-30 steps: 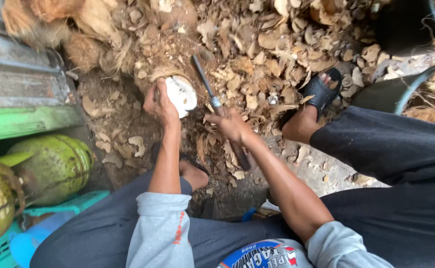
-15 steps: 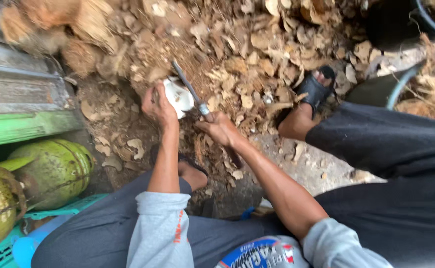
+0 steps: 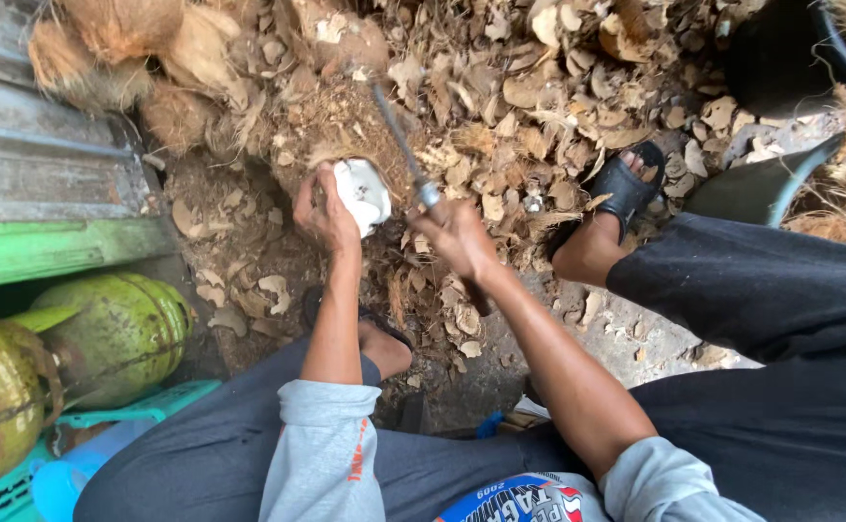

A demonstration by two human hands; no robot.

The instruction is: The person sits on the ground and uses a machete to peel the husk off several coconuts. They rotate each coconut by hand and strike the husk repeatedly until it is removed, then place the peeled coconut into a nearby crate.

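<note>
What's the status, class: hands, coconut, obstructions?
Left hand grips white peeled coconut. Right hand holds knife, blade raised. Husk scraps litter ground.

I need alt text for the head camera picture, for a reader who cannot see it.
A seated person's left hand holds a white peeled coconut while the right hand grips a long metal knife raised beside it. Brown coconut shell chips cover the ground, with green gas cylinders at the left.

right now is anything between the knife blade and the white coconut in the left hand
Nothing visible. The right hand holds the knife with its blade raised just right of the peeled white coconut, which the left hand grips from the left. Only open air separates them.
</note>
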